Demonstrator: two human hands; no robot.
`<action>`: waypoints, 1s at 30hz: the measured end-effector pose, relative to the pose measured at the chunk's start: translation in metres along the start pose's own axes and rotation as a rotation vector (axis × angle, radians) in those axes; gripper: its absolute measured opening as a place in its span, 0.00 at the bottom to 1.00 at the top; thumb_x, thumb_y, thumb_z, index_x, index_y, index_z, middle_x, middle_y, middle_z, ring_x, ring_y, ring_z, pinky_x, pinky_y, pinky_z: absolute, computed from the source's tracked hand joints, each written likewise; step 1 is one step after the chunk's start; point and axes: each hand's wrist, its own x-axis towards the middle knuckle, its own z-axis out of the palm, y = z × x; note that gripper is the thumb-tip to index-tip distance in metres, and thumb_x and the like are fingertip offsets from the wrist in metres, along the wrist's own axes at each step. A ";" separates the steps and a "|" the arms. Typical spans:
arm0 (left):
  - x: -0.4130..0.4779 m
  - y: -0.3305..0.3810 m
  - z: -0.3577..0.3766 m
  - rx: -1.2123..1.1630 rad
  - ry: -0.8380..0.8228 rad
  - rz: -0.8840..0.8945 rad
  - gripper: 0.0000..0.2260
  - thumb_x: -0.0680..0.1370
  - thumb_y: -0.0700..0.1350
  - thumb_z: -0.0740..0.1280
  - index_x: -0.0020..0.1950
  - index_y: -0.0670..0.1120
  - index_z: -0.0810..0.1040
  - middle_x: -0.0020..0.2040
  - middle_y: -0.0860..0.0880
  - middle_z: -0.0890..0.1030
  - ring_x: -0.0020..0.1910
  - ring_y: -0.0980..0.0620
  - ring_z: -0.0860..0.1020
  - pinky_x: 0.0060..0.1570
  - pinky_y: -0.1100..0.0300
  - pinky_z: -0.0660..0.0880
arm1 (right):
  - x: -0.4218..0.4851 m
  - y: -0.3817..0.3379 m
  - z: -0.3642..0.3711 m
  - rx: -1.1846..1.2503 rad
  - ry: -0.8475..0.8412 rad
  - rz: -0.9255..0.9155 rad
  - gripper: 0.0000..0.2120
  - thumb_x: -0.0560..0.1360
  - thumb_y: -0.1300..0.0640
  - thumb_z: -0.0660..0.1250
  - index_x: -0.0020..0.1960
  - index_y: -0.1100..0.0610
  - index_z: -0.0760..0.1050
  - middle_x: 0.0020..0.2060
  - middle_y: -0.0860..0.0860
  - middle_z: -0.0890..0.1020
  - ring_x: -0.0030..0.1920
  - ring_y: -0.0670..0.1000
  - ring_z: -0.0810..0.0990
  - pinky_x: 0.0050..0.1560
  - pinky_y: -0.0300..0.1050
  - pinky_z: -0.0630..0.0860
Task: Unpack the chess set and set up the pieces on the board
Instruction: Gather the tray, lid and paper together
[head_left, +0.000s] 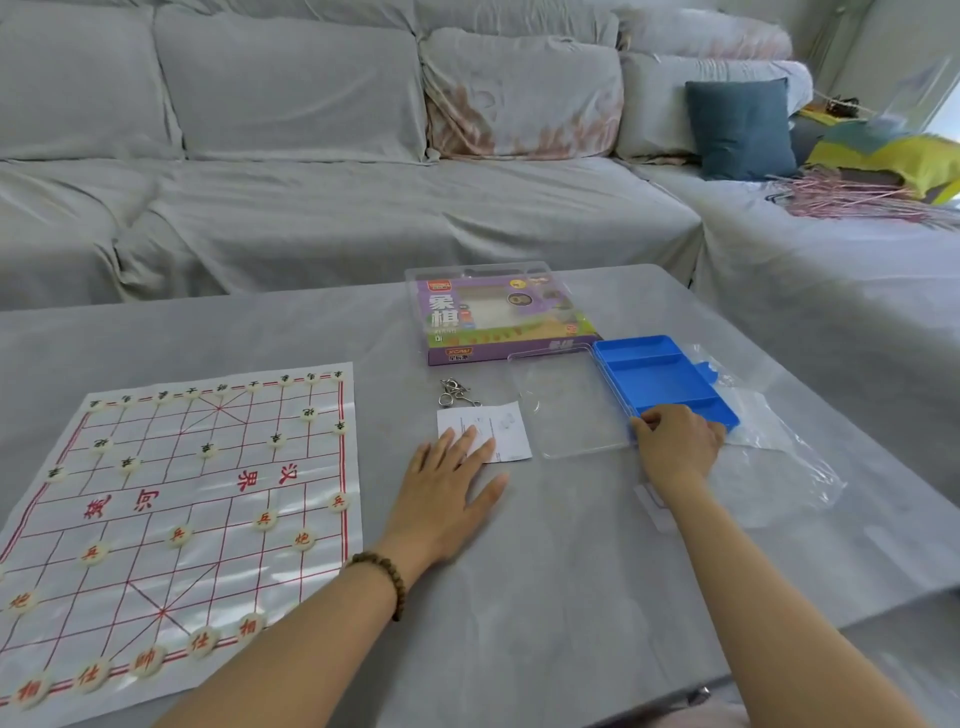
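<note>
The paper chess board (171, 519) lies flat at the left of the table, with several round cream pieces (265, 518) standing on its lines, red-marked ones near me and dark-marked ones on the far side. My left hand (441, 493) lies flat on the table, fingers straight, its fingertips on a white paper slip (506, 431). My right hand (675, 441) grips the near corner of the blue compartment tray (654, 374), whose clear lid (571, 410) lies open to its left.
The purple chess set box (504, 322) stands behind the tray. Small metal ring puzzles (456, 392) lie beside the slip. A clear plastic bag (779, 467) spreads at the right under the tray. A grey sofa (363, 156) runs behind the table.
</note>
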 end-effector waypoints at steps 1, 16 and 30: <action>0.001 0.001 0.000 0.003 0.006 0.002 0.36 0.70 0.69 0.32 0.76 0.58 0.48 0.77 0.57 0.45 0.75 0.56 0.41 0.73 0.56 0.38 | 0.000 0.000 0.001 0.012 0.002 -0.001 0.10 0.76 0.55 0.64 0.45 0.59 0.80 0.42 0.55 0.82 0.45 0.55 0.76 0.58 0.48 0.62; -0.008 0.066 -0.075 -1.667 0.095 -0.415 0.21 0.76 0.56 0.64 0.63 0.46 0.68 0.46 0.57 0.81 0.34 0.61 0.81 0.34 0.67 0.77 | -0.087 -0.051 -0.064 0.653 0.230 -0.290 0.04 0.73 0.57 0.69 0.44 0.57 0.81 0.37 0.45 0.81 0.43 0.49 0.78 0.48 0.41 0.71; -0.101 0.021 -0.074 -1.470 0.096 -0.399 0.25 0.74 0.45 0.69 0.69 0.52 0.65 0.50 0.51 0.84 0.37 0.50 0.83 0.35 0.64 0.79 | -0.105 0.014 -0.089 1.058 -0.710 0.137 0.19 0.76 0.44 0.62 0.63 0.51 0.72 0.54 0.55 0.81 0.53 0.55 0.81 0.54 0.55 0.77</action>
